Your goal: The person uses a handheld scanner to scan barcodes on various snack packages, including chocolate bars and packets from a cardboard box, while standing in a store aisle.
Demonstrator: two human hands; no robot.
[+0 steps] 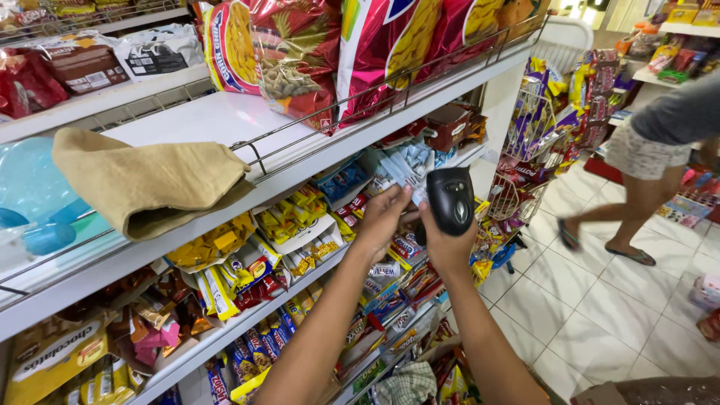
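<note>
My right hand [444, 244] grips a black hand-held barcode scanner [451, 199], its head pointing toward the shelf. My left hand [382, 219] reaches beside it and pinches a small pale blue and white packet [405, 169] at the front of a shelf row. Both forearms rise from the bottom of the view. Around the packet sit more small snack packs and sweets in boxes on the white shelf [300, 281].
A folded tan cloth [146, 180] lies on the upper white shelf behind a wire rail, next to large red snack bags [300, 56]. Another person in shorts and sandals [645, 161] walks on the white tiled floor at right. A wire rack of snacks [529, 142] stands at the aisle end.
</note>
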